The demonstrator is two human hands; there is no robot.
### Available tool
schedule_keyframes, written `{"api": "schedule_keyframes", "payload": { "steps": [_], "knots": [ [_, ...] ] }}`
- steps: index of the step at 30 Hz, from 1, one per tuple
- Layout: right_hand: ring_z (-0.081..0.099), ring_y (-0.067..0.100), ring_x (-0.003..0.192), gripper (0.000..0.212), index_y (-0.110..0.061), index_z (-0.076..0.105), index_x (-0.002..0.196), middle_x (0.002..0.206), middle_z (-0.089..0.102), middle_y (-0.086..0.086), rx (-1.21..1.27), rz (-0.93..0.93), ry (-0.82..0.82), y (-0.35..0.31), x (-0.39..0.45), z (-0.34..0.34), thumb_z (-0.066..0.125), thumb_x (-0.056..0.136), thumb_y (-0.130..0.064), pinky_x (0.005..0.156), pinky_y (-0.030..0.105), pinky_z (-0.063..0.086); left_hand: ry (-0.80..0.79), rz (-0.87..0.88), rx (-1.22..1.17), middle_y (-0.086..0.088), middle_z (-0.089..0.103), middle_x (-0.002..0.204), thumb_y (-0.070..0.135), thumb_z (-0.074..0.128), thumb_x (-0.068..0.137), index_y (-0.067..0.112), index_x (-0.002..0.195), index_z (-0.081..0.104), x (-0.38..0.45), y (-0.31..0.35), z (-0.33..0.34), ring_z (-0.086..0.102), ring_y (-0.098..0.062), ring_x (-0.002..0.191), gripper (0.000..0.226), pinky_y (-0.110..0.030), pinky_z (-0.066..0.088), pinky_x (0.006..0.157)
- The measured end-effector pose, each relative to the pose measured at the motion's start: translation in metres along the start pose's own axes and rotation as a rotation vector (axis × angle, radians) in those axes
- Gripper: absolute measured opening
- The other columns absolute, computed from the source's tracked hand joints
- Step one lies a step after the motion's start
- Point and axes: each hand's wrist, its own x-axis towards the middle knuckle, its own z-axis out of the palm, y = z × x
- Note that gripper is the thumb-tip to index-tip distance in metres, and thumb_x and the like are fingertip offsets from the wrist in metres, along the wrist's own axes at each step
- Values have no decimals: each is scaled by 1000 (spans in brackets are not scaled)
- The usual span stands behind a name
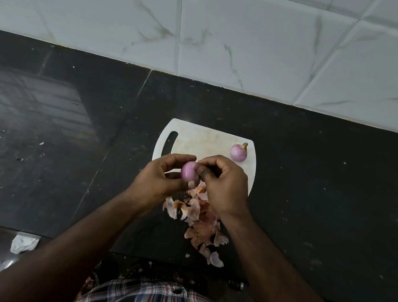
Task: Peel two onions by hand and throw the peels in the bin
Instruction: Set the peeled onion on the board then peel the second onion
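A: Progress?
B: One onion (238, 153) lies peeled on the cutting board (202, 138). The left hand (162, 180) grips the second onion (189, 170); the right hand (224, 183) pinches its skin.
A: Left?
B: Peels (198, 224) heaped on the counter (328, 196), unbinned; no bin visible.

I see a glossy peeled onion (188, 170), papery dry peels (198, 224), a matt white plastic cutting board (205, 138) and a polished black stone counter (328, 196).
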Motion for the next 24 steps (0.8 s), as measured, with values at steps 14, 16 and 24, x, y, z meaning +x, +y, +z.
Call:
{"api": "schedule_keyframes", "payload": {
  "steps": [14,16,24],
  "knots": [
    [70,9,90,24,-20,75,104,97,75,-8,51,136,-70,-1,-1,-6,59,92,-8,84,38,60,14,0,31,-8,69,121,-5,80,76,19,122,67,-1,-5,0,72,-31,103,53,-46,61,81],
    [69,6,95,27,-21,76,108,102,75,-9,33,115,-153,-1,-2,-8,56,95,-7,88,36,59,52,-24,-40,-10,67,125,6,83,71,18,122,67,0,-7,-1,70,-36,107,54,-50,60,85],
    [69,3,79,13,-18,76,90,82,73,-11,-37,65,-22,5,-5,-3,72,86,-7,76,27,58,87,-36,-25,-8,67,124,8,84,71,15,122,67,-3,-3,7,72,-36,101,55,-57,58,86]
  ]
}}
